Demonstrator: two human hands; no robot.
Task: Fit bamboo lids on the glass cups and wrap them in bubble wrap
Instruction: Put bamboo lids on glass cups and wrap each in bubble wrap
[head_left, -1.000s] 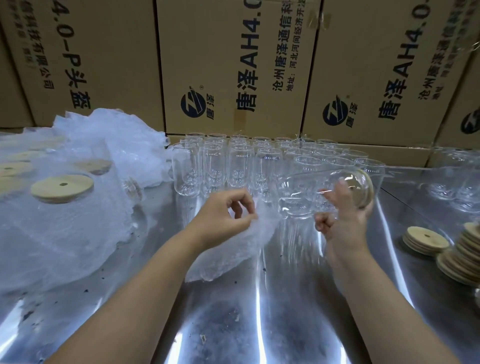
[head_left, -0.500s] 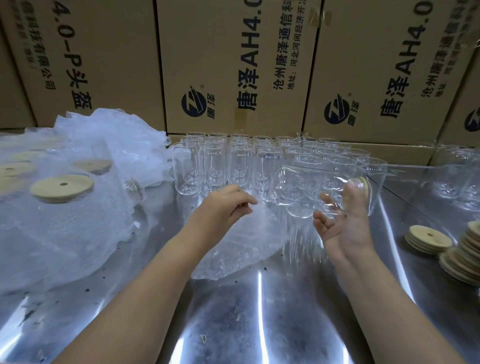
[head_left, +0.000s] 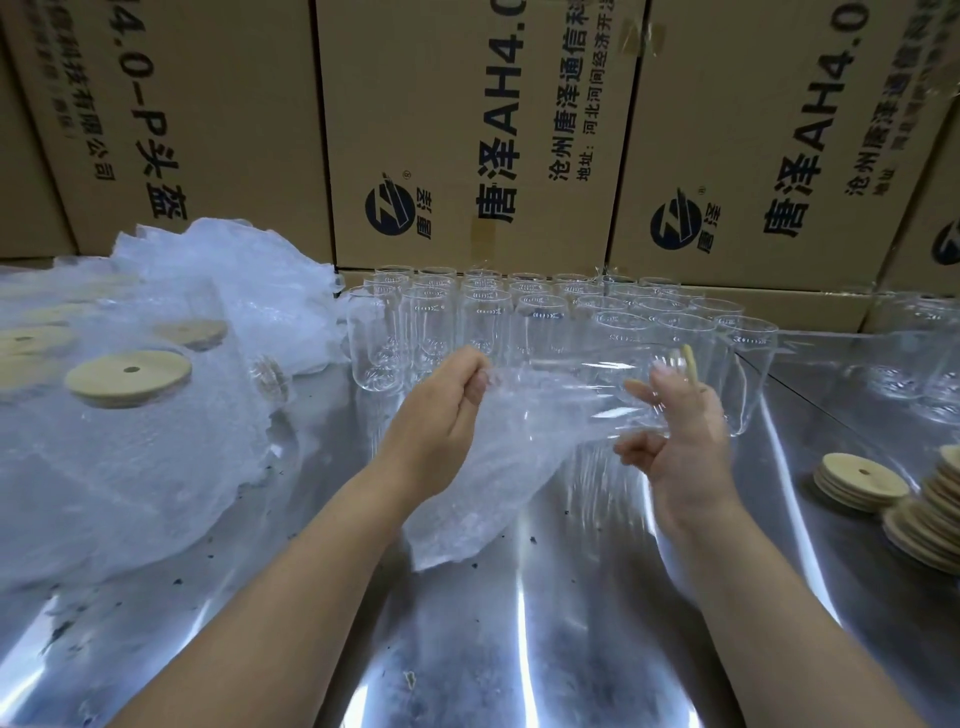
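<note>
I am at the wrapping step. My left hand (head_left: 441, 415) pinches the top edge of a crinkled sheet of clear bubble wrap (head_left: 493, 478) between thumb and curled fingers. The sheet hangs from there down to the shiny metal tabletop (head_left: 519, 649). My right hand (head_left: 680, 441) holds a clear glass cup (head_left: 582, 379) on its side in the air, fingers loosely curled round the end that carries the round bamboo lid (head_left: 689, 364). Blur hides the exact hold. The cup lies between my hands, its base toward the left one, against the upper part of the sheet.

To do this well, I judge I should draw the sheet taut over the glass and roll the cup into it. One finger should rest on the lid so it cannot slip off, and spare wrap should be left at both ends to fold over. Glass is slick, so a sure hold matters more than speed.

At 12 o'clock, just behind the cup, stand rows of upright empty glass cups (head_left: 483, 317), near enough that a swinging base could knock them. Brown cardboard boxes (head_left: 467, 130) wall off the far side. At 3 o'clock sit stacks of loose bamboo lids (head_left: 860, 480), apart from my right hand. A heap of wrapped cups (head_left: 156, 441) fills 9 to 10 o'clock. The tabletop at 6 o'clock shows only specks, so I would roll toward myself.
</note>
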